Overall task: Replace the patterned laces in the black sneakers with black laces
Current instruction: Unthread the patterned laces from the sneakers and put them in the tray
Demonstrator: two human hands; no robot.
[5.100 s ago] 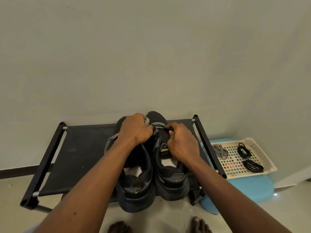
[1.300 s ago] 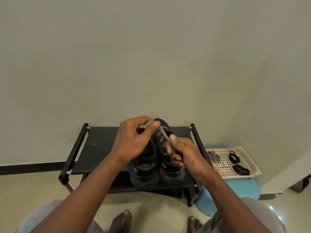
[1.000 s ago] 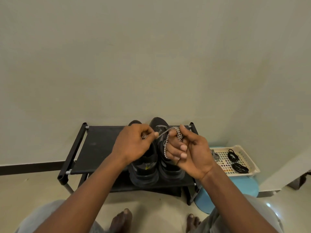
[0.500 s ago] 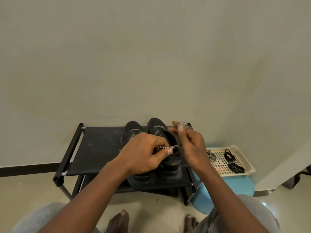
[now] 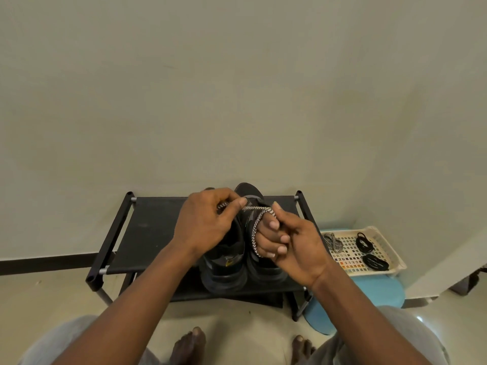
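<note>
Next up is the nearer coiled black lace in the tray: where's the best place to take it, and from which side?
Judging by its pose, take the nearer black lace from above, pinching across the whole bundle at its middle. It lies flat as a tight oval coil on the tray floor, apart from the other black lace, so a top-down grip should lift every loop together.

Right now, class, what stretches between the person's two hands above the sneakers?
In the head view, a taut patterned lace runs from the left hand to the right hand, looping around its fingers.
</note>
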